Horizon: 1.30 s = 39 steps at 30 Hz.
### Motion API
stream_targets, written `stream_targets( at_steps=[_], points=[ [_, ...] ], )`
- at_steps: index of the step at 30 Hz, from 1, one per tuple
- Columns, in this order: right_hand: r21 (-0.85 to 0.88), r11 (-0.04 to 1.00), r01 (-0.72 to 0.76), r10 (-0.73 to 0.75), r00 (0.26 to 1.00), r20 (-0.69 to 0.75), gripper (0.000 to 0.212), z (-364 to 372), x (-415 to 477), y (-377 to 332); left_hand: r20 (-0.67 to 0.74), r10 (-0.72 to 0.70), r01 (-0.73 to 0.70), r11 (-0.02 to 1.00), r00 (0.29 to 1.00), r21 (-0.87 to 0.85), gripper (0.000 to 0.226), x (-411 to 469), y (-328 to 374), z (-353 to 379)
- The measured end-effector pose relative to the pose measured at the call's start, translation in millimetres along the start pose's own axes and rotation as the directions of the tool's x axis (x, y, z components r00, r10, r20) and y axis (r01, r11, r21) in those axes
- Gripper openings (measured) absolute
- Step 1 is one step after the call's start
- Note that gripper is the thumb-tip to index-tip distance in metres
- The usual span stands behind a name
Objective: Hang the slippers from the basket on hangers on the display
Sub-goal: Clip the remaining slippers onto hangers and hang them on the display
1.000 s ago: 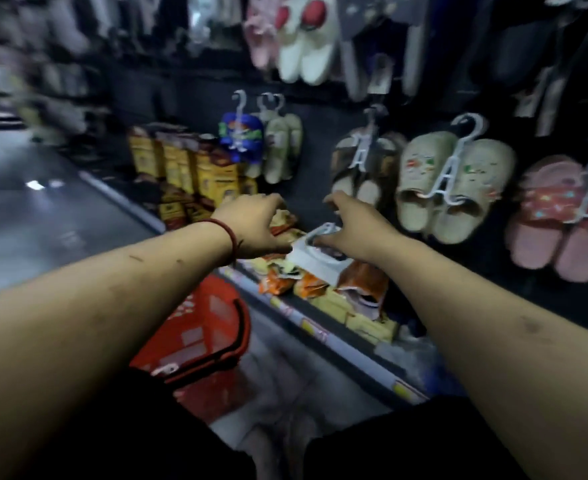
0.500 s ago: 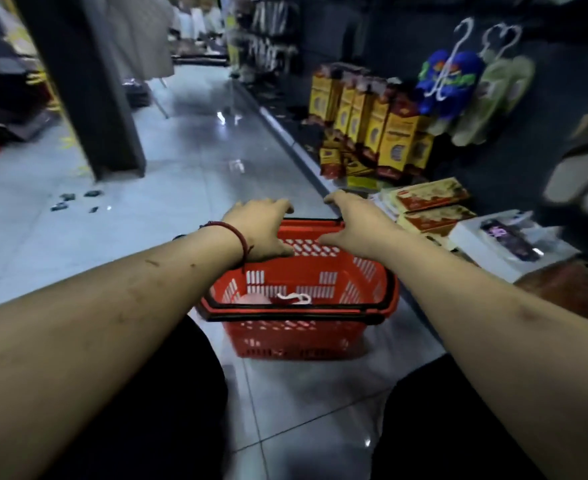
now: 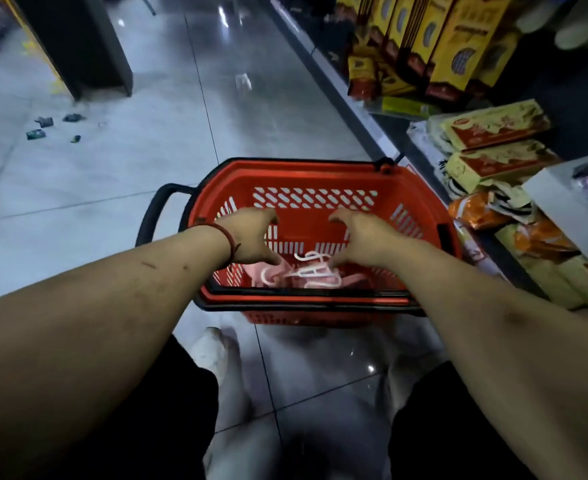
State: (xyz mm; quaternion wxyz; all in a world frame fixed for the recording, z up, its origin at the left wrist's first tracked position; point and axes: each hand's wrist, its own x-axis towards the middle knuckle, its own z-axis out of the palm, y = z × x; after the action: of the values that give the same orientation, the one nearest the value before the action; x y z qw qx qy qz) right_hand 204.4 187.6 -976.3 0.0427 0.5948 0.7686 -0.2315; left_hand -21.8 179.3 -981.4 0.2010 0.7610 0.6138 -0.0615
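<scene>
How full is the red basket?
Nearly empty: the basket holds only pink slippers and a white hanger; its far floor shows bare red.

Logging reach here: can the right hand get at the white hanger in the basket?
Probably yes: the right hand is down inside the basket, right beside the hanger, with nothing lying over it.

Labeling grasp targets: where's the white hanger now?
Head view, centre: the white hanger lies inside the red basket on the pink slippers, between the left hand and the right hand.
</scene>
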Motion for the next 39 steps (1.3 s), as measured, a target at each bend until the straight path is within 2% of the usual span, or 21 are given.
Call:
stream_targets(
  at_steps=[3,8,11,15,18,21,24,27,29,30,32,36,37,39],
  points=[
    [-0.037,0.999,-0.019,0.025,0.987,0.157,0.09,26.7,20.8,12.1,0.128,-0.014,0.01,1.0,0.992,0.027,0.08,19.5,-9.7,20.1],
    [-0.149,0.989,0.022,0.02,0.963,0.27,0.089,55.8,48.1,26.3,0.273,-0.023,-0.001,0.996,0.962,0.088,0.075,50.1,-19.9,55.4],
    [-0.174,0.984,0.034,0.024,0.948,0.317,0.095,72.5,63.3,37.7,0.328,-0.044,0.0,0.991,0.944,0.134,0.078,63.1,-26.7,83.3],
    [-0.188,0.979,0.082,-0.012,0.936,0.351,0.092,88.3,86.6,52.1,0.42,-0.129,0.081,0.988,0.898,0.132,0.087,85.2,-46.3,115.9],
    [-0.167,0.982,0.093,-0.027,0.932,0.361,0.092,103.8,104.6,57.2,0.488,-0.19,0.16,0.982,0.852,0.104,0.076,98.1,-48.6,119.1],
    [-0.072,0.995,0.067,-0.033,0.918,0.395,0.086,123.3,117.6,58.1,0.466,-0.148,0.162,0.987,0.872,0.012,0.048,111.1,-43.8,118.3],
    [-0.037,0.997,0.06,-0.04,0.918,0.394,0.082,135.2,126.4,58.6,0.436,-0.148,0.218,0.969,0.888,-0.115,0.031,117.8,-42.6,126.2],
    [-0.078,0.996,0.039,-0.007,0.928,0.372,0.079,139.8,127.7,61.0,0.294,-0.166,0.282,0.866,0.941,-0.414,0.007,119.0,-37.1,129.2],
    [-0.094,0.996,-0.002,0.033,0.944,0.329,0.071,138.4,127.2,66.2,0.221,-0.239,0.324,0.768,0.945,-0.553,0.01,119.1,-32.9,127.2],
    [-0.095,0.995,-0.039,0.066,0.951,0.301,0.068,136.2,126.6,68.5,0.231,-0.266,0.352,0.754,0.936,-0.555,0.013,119.6,-32.5,127.2],
    [-0.085,0.986,-0.14,0.157,0.956,0.249,0.062,132.0,127.4,72.8,0.359,-0.302,0.442,0.792,0.883,-0.421,0.013,116.6,-32.1,128.8],
    [-0.072,0.973,-0.217,0.228,0.95,0.215,0.059,124.6,128.7,76.4,0.682,-0.315,0.595,0.774,0.66,-0.218,0.02,106.3,-26.8,146.8],
    [-0.064,0.974,-0.219,0.228,0.951,0.208,0.061,122.8,128.4,76.9,0.708,-0.305,0.594,0.78,0.637,-0.199,0.023,105.2,-25.0,152.2],
    [-0.045,0.972,-0.231,0.235,0.951,0.2,0.067,118.7,126.9,78.1,0.699,-0.289,0.599,0.763,0.654,-0.245,0.03,106.1,-18.9,160.6]
  ],
)
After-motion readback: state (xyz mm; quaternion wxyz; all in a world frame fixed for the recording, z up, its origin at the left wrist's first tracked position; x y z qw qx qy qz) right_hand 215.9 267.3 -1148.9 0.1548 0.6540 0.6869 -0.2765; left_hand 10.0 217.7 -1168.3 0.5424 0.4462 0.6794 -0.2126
